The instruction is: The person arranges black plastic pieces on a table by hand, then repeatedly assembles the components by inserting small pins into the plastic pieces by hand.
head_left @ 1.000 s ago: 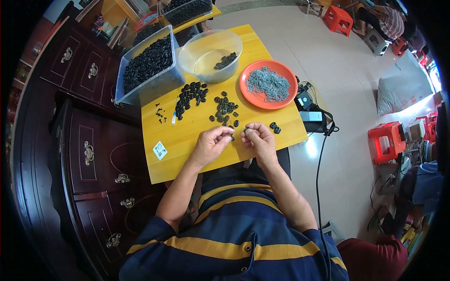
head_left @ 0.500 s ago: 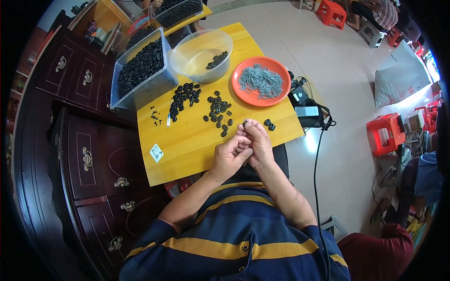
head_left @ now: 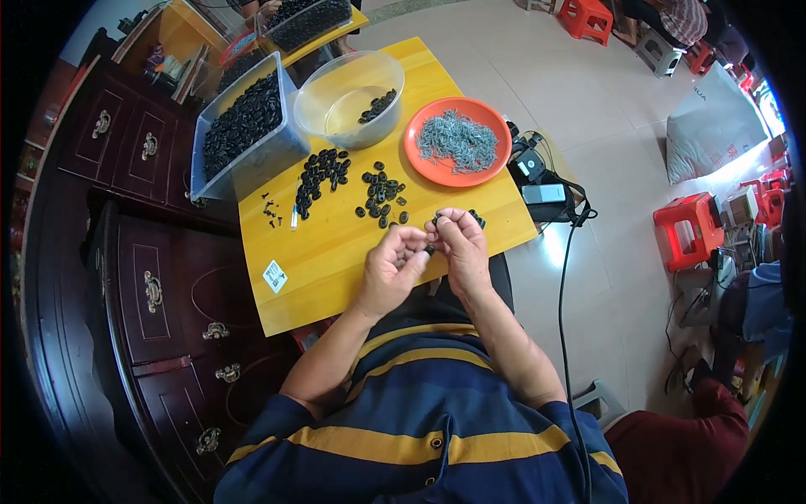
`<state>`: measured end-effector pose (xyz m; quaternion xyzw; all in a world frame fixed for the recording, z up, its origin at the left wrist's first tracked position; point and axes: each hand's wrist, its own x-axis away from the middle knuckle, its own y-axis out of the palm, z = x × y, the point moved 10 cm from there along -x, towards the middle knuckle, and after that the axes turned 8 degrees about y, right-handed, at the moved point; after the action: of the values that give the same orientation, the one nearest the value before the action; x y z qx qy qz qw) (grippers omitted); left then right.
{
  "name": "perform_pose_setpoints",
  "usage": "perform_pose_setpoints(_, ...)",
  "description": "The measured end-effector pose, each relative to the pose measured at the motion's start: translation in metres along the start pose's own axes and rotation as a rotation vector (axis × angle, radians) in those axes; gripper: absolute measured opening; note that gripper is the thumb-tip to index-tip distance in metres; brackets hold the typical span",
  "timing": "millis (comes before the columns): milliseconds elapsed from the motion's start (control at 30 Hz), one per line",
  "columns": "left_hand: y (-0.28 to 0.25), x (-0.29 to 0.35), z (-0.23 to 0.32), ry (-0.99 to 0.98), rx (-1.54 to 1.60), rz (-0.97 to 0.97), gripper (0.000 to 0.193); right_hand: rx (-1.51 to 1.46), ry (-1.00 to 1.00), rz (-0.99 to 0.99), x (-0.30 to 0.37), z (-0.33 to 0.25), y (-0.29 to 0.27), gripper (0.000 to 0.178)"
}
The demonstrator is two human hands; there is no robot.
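My left hand and my right hand are close together over the near edge of the yellow table. Pinched at my left fingertips is a small black oval plastic piece. My right thumb and index finger close on another small black piece, mostly covered by the fingers. Just beyond my hands lies a loose group of black oval pieces. A denser black pile is to its left. Partly behind my right hand, a few dark pieces rest on the table.
An orange plate holds thin grey metal pieces. Left of it stand a clear round tub and a bin full of black pieces. A pen-like tool and tiny black bits lie leftward. Dark drawers flank the table.
My left hand has drawn away to the left from my right hand, and a black piece now shows at its fingertips. The right hand keeps its pinch. The view has shifted slightly.
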<state>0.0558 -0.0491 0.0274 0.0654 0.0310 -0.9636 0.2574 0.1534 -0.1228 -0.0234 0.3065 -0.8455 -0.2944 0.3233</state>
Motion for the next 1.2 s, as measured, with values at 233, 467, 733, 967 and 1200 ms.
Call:
perform_pose_setpoints(233, -0.034, -0.02, 0.018, 0.118, -0.106, 0.108, 0.022, 0.256, -0.11, -0.071, 0.007, -0.007, 0.01, 0.013)
perform_pose_setpoints(467, -0.038, -0.023, 0.018, 0.141, -0.12, 0.113, 0.025, 0.336, -0.114, -0.109, 0.008, -0.002, 0.02, 0.012)
perform_pose_setpoints(733, -0.039, -0.023, 0.008, 0.15, -0.12, 0.113, 0.023, 0.394, -0.118, -0.116, 0.007, 0.002, 0.02, 0.012)
perform_pose_setpoints(967, -0.03, -0.025, 0.02, 0.182, -0.206, 0.037, 0.017, 0.46, -0.146, -0.095, 0.008, -0.001, 0.022, 0.012)
perform_pose_setpoints(1200, -0.028, -0.028, 0.026, 0.194, -0.264, 0.005, 0.016, 0.399, -0.049, -0.09, 0.007, 0.003, 0.019, 0.015)
